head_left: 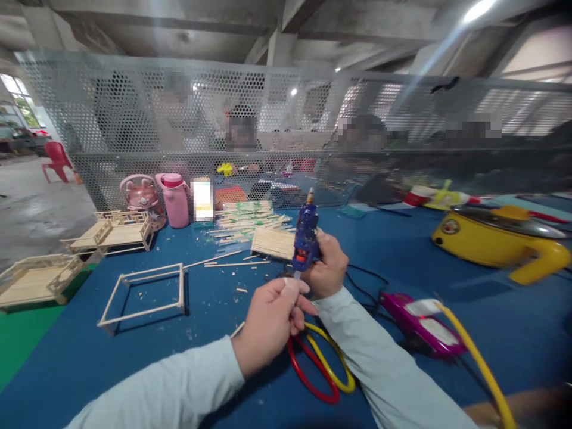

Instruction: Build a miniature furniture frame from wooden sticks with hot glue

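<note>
My right hand (328, 265) is closed around a blue hot glue gun (306, 229), its nozzle pointing up and away from me. At the gun's rear end, my left hand (270, 313) pinches a whitish glue stick (297, 274), most of it hidden by my fingers. Below my hands lie looped handles, one red (308, 375) and one yellow (342, 363); what they belong to is hidden. To the left stands an open rectangular frame of thin wooden sticks (147, 311). Just beyond the gun lies a slatted wooden panel (272, 242).
Loose sticks (243, 217) are heaped behind the panel. Small wooden bed-like models (120, 229) stand far left, near a pink jug (176, 199). A purple power strip (422, 325) with a yellow cable and a yellow lidded pan (482, 238) are right. A perforated metal screen (268, 107) spans the back.
</note>
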### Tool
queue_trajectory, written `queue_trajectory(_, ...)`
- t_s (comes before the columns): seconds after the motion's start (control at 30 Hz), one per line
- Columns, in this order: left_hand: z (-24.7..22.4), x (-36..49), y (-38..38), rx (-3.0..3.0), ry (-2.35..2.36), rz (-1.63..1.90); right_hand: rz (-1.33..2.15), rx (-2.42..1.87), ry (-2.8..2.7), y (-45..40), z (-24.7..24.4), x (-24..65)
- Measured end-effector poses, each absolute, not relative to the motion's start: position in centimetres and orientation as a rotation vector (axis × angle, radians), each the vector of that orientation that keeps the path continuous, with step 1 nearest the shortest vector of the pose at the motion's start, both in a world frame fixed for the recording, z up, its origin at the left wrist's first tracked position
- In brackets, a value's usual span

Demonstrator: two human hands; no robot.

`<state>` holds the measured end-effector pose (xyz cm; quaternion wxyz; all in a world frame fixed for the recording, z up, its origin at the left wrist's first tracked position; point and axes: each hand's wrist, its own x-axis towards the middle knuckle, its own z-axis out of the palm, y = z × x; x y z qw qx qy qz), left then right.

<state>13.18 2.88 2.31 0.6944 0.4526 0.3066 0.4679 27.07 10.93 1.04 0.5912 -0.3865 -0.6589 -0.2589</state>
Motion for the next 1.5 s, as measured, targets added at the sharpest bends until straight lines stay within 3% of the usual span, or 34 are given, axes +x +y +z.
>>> queue_trajectory(0.53,3.1,13.1,3.1,1.037,0.786,1.052,-0.435,-0.995,-1.549,10.7,1.0,26.4)
queue_trajectory(0.7,3.8,9.0,0.4,1.664,1.101,0.915,-0.268,-1.028,-1.648,11.4,1.7,26.9)
queue_trajectory(0.83,6.7,3.7,-1.2,2.366,1.275,0.496,-0.128,-1.043,-1.726,11.6,1.9,26.7)
queue_trajectory(0.9,7.8,2.4,-0.8,2.444,1.364,0.57,-0.13,-1.051,-1.721,11.6,1.7,26.1)
queue_trajectory(1.03,7.0,3.4,0.7,2.206,1.368,0.825,-0.221,-1.054,-1.726,11.0,1.1,24.3)
queue_trajectory(1.23,2.7,7.2,1.1,1.674,0.98,0.725,-0.411,-1.005,-1.76,9.8,0.4,22.9)
queue_trajectory(1.5,1.5,8.2,1.0,1.479,0.986,0.841,-0.64,-0.89,-1.646,8.9,1.0,23.3)
